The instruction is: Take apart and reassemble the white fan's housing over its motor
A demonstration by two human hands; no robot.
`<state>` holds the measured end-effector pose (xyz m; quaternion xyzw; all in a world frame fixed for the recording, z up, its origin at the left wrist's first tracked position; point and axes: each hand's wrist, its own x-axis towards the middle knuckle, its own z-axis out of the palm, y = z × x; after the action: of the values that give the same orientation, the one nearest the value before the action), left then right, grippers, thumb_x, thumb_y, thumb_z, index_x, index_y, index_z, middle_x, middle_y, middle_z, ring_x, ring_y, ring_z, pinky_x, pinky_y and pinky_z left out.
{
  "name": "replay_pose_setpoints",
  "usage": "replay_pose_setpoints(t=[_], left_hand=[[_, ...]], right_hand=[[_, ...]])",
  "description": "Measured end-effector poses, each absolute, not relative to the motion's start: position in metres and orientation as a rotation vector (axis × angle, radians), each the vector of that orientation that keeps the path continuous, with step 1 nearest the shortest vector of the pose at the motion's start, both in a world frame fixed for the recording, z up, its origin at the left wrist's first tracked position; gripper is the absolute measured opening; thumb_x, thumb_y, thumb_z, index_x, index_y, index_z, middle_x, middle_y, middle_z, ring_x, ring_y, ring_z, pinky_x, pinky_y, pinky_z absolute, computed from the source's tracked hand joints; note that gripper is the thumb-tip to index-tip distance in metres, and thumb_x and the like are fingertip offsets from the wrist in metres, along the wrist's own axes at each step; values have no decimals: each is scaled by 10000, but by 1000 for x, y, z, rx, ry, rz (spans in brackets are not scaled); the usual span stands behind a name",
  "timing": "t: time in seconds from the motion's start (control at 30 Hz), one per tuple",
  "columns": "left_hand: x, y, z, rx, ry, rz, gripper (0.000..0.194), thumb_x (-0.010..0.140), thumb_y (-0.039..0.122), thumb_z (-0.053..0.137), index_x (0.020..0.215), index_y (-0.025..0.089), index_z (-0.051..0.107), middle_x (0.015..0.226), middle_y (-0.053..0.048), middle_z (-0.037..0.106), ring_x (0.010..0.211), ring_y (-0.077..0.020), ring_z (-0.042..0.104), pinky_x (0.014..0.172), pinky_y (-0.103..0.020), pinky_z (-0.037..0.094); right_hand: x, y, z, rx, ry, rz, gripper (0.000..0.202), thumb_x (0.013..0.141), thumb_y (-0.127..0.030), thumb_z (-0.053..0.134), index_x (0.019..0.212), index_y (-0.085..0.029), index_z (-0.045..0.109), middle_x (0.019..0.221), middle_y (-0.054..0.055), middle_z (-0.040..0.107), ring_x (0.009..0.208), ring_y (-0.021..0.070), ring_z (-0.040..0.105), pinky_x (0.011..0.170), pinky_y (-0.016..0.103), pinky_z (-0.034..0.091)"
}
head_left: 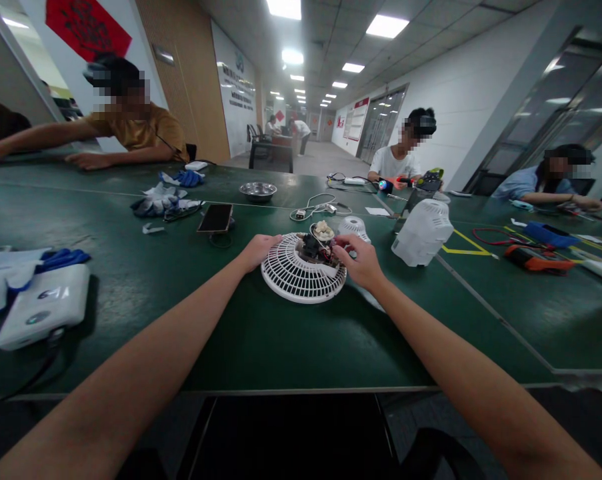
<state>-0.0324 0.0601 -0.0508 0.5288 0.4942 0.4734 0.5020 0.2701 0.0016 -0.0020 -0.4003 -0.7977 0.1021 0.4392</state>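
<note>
A round white fan grille (pixel 301 277) lies on the green table, with a dark motor assembly (pixel 315 248) and wires on top of it. A cream-coloured lump (pixel 323 231) sits on the assembly. My left hand (pixel 261 252) grips the grille's left rim, fingers closed over the edge. At the right side of the motor, my right hand (pixel 358 260) has its thumb and fingertips pressed together at the wires; what they pinch is too small to make out. Just behind that hand stands a white vented cover (pixel 353 227).
White housing (pixel 423 232) stands right; a metal bowl (pixel 258 191), white cable (pixel 313 210) and phone (pixel 215 219) lie beyond. Gloves (pixel 163 199) and a white power bank (pixel 48 307) are left. An orange meter (pixel 538 259) lies far right. Several people sit around the table.
</note>
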Motion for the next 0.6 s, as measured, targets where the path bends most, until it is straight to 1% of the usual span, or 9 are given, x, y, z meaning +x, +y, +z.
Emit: replay_pose_setpoints(t=[0.13, 0.3, 0.6], left_hand=[[-32, 58, -49, 1296, 1197, 1143, 342, 809, 475, 763, 835, 134, 788, 804, -94, 787, 738, -227, 727, 708, -333, 542], [-30, 55, -47, 1311, 1195, 1157, 340, 815, 470, 759, 835, 132, 788, 809, -96, 791, 748, -232, 728, 727, -340, 544], [-31, 57, -50, 1335, 1237, 1153, 375, 810, 506, 754, 851, 135, 790, 804, -88, 789, 745, -232, 720, 728, -341, 531]], right_hand=[[265, -2, -1, -1004, -1938, 244, 269, 952, -418, 578, 1080, -249, 743, 1048, 65, 773, 901, 252, 690, 874, 433, 554], [260, -8, 4, -977, -1900, 216, 184, 912, -379, 646, 978, -247, 756, 938, 43, 781, 799, 225, 693, 833, 418, 562], [260, -3, 0, -949, -1778, 411, 165, 871, -376, 712, 907, -227, 775, 839, 34, 767, 742, 199, 672, 766, 382, 559]])
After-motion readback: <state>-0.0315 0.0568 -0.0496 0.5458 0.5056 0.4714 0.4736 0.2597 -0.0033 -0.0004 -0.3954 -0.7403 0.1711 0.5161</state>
